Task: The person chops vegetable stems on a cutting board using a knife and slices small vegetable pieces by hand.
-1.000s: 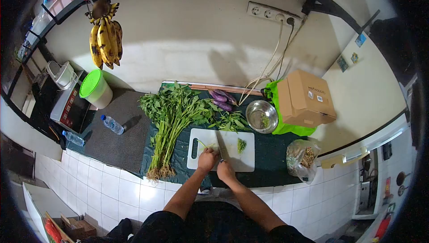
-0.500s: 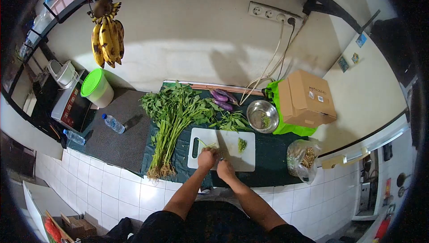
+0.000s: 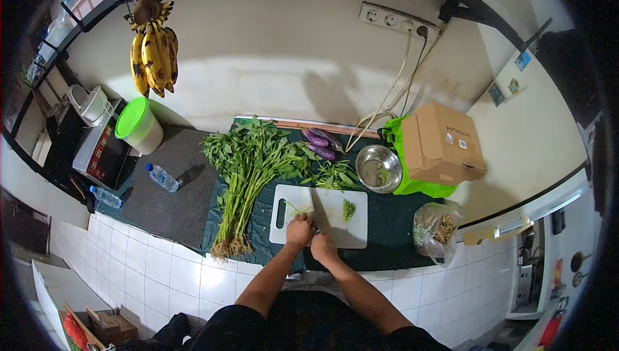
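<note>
Step (judged): slicing green stems (image 3: pixel 294 208) on cutting board (image 3: pixel 354 236) | left hand (image 3: pixel 298 230): grip pinching stems | right hand (image 3: pixel 324 247): grip wrapped round knife (image 3: pixel 316 220) handle; blade contact too small to tell | next cut calls for left hand clear of blade

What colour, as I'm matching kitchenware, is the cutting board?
White; the cutting board shows best in the head view, the only one.

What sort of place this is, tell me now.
Probably a home kitchen: the white cutting board, the bundle of leafy greens and the hanging bananas all suggest it.
</note>
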Demonstrator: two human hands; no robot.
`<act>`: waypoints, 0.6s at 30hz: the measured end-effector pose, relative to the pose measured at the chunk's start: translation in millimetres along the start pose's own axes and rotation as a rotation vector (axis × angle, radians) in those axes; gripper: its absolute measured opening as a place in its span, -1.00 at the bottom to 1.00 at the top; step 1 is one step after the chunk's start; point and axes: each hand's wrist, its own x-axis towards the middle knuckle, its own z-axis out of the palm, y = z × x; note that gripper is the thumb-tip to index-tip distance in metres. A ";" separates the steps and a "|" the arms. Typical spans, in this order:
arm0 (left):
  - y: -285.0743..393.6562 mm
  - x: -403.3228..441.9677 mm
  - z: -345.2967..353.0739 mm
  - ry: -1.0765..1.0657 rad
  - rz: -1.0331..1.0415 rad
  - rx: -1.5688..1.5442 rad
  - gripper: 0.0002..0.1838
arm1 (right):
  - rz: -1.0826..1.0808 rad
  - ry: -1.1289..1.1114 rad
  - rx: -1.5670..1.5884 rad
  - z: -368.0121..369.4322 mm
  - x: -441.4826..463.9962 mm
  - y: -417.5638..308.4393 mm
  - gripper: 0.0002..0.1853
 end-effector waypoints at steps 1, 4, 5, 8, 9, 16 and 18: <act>-0.4 -0.2 0.6 0.005 -0.002 -0.014 -0.78 | -0.001 0.001 -0.001 1.0 -2.8 -3.5 -0.69; -3.0 -0.8 1.3 0.005 0.001 -0.054 -0.79 | 0.067 0.120 0.058 17.7 -12.3 2.3 -0.69; -3.9 -0.6 1.7 0.004 0.006 -0.079 -0.79 | 0.040 0.083 0.044 7.3 -16.1 -5.0 -0.70; -2.6 0.4 3.2 0.014 0.006 -0.085 -0.79 | 0.050 0.013 0.018 -9.9 -4.3 -13.5 -0.71; -4.5 -0.6 4.9 0.014 0.006 -0.083 -0.79 | 0.078 -0.021 0.005 -2.9 4.0 -7.5 -0.72; -5.5 -3.1 -2.8 0.027 0.054 -0.074 -0.80 | -0.043 0.176 -0.004 57.3 -6.4 31.5 -0.66; -6.3 -6.0 -2.0 0.015 0.055 -0.062 -0.81 | -0.031 0.164 0.021 44.4 -12.1 20.9 -0.65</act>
